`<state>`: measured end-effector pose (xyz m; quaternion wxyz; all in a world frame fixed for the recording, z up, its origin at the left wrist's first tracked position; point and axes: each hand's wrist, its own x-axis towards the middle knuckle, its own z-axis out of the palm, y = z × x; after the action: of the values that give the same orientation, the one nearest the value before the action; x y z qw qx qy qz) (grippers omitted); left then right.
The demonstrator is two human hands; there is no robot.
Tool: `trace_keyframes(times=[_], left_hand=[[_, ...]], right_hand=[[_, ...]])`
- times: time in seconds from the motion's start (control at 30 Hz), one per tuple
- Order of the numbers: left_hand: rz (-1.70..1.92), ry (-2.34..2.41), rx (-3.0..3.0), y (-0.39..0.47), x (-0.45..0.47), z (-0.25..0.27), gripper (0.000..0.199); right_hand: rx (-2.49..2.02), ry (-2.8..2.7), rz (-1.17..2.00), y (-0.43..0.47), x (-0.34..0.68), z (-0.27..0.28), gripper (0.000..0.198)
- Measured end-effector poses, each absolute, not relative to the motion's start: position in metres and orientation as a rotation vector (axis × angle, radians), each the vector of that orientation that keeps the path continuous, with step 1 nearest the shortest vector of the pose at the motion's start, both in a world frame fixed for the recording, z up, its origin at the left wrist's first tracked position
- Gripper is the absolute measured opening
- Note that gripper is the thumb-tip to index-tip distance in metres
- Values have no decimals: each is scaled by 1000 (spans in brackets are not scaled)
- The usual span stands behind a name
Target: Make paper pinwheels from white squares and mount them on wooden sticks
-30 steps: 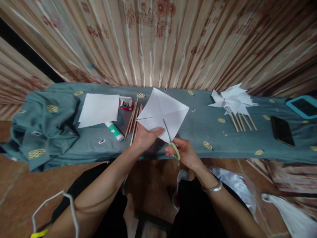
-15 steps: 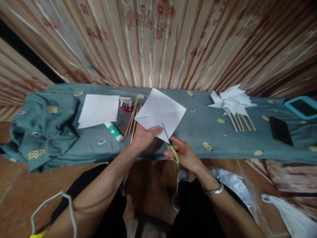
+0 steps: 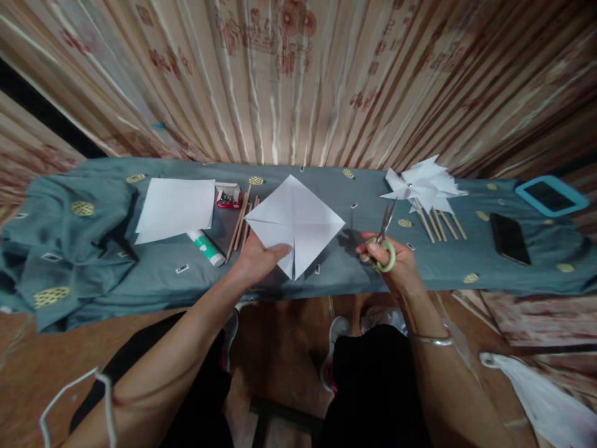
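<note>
A square sheet of white paper [image 3: 308,218], turned corner-up, has creases and slits running in from its left and bottom corners. My left hand [image 3: 259,258] grips its lower left edge, thumb on top and fingers hidden underneath. To the right of the paper, my right hand [image 3: 396,258] holds scissors [image 3: 386,239] with pale green handles, blades pointing up and away from me. The scissors are apart from the paper. Beyond them lie white paper pinwheels [image 3: 426,183] on wooden sticks [image 3: 438,223], overlapping one another.
On the left are a stack of white paper [image 3: 177,205], a green and white tube [image 3: 206,247], a red box of small metal pins [image 3: 228,196] and loose wooden sticks [image 3: 239,227]. A phone [image 3: 510,238] and a blue-framed device [image 3: 553,198] lie far right on the cloth-covered table [image 3: 336,274].
The scissors have left the paper's lower edge and moved right with my right hand. A slit now shows at the bottom corner. The paper has turned slightly in my left hand.
</note>
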<state>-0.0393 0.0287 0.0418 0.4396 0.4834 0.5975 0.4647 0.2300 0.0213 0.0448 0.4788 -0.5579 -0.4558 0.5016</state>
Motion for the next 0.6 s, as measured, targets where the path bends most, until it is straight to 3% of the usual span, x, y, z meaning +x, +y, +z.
trace_keyframes(times=[0.3, 0.6], left_hand=[[826, 1380, 1614, 25, -32, 37, 16], [767, 1483, 1719, 29, -31, 45, 11]], right_hand=[[-1369, -1179, 1139, 30, 210, 38, 50], [-1337, -1093, 1173, 29, 208, 40, 44]])
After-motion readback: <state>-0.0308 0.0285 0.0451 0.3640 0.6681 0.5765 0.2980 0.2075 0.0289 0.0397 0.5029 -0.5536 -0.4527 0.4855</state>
